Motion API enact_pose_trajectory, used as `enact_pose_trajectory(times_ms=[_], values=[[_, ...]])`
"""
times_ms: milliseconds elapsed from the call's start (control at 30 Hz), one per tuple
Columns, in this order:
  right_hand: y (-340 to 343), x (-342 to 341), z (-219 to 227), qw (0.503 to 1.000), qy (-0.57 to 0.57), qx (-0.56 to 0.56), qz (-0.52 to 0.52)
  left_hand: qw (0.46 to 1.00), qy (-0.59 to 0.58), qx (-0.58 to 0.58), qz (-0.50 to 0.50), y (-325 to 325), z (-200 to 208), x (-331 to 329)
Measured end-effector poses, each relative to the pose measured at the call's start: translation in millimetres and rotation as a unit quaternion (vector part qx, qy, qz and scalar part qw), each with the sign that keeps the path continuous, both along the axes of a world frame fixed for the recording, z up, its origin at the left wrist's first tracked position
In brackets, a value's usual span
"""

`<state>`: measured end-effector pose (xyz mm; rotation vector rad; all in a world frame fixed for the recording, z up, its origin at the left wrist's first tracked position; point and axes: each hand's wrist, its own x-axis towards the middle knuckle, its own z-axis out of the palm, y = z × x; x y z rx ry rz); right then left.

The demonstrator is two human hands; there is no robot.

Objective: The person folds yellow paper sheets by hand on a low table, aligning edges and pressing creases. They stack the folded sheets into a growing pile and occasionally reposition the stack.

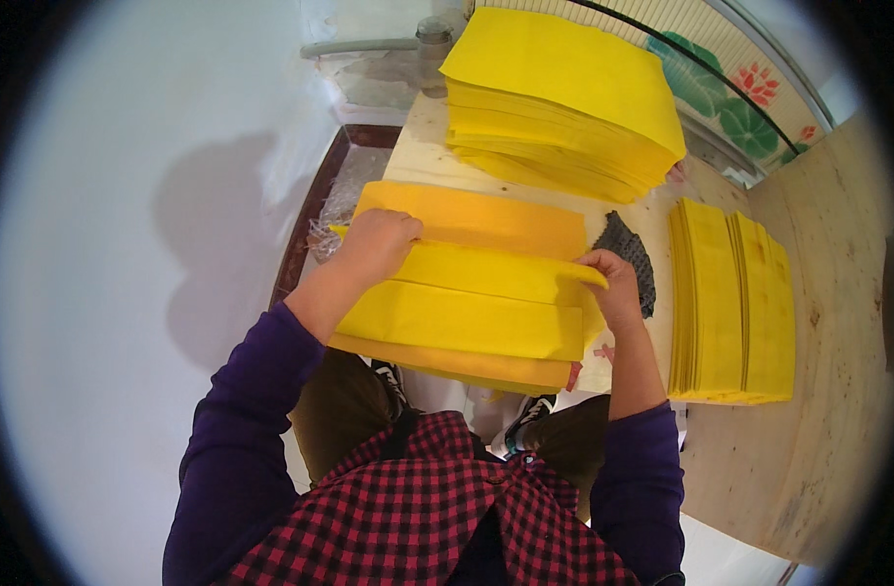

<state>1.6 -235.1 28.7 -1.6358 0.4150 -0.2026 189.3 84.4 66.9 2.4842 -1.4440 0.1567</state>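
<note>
A bright yellow sheet (467, 319), paper or thin cloth, lies in front of me with a fold running across it. My left hand (379, 242) is closed on the left end of its far edge. At the right end, my right hand (613, 285) pinches the same edge between thumb and fingers, and the corner there curls up. Beneath lies a deeper orange-yellow layer (496, 215), showing beyond the far edge and again along the near edge. Parts of the sheet under my left hand are hidden.
A tall stack of yellow sheets (564, 68) stands at the back of the wooden table (418, 146). Two piles of folded yellow sheets (706, 303) stand at the right. A dark grey textured cloth (630, 249) lies beyond my right hand. A clear jar (433, 54) stands far left.
</note>
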Motion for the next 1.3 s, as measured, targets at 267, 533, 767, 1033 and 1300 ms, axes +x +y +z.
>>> enact_pose_trajectory(times_ms=[267,533,767,1033,1300], values=[[6.1,-6.6,-36.3,0.983,-0.094,-0.149,-0.052,0.991,-0.122,-0.041,-0.044,14.9,-28.5,-23.4],[11.2,-14.9,-24.1,0.973,-0.075,-0.218,-0.029,0.989,-0.13,-0.06,-0.044,22.6,-44.1,-31.5],[13.7,-23.8,-19.7,0.964,-0.083,-0.253,-0.008,0.993,-0.091,-0.072,-0.032,31.0,-40.4,-41.2],[11.0,-25.0,-21.8,0.969,-0.078,-0.233,-0.002,0.991,-0.102,-0.083,-0.029,39.6,-37.2,-49.3],[12.2,-30.7,-18.4,0.968,-0.048,-0.246,-0.001,0.995,-0.07,-0.064,-0.014,49.1,-54.9,-55.3]])
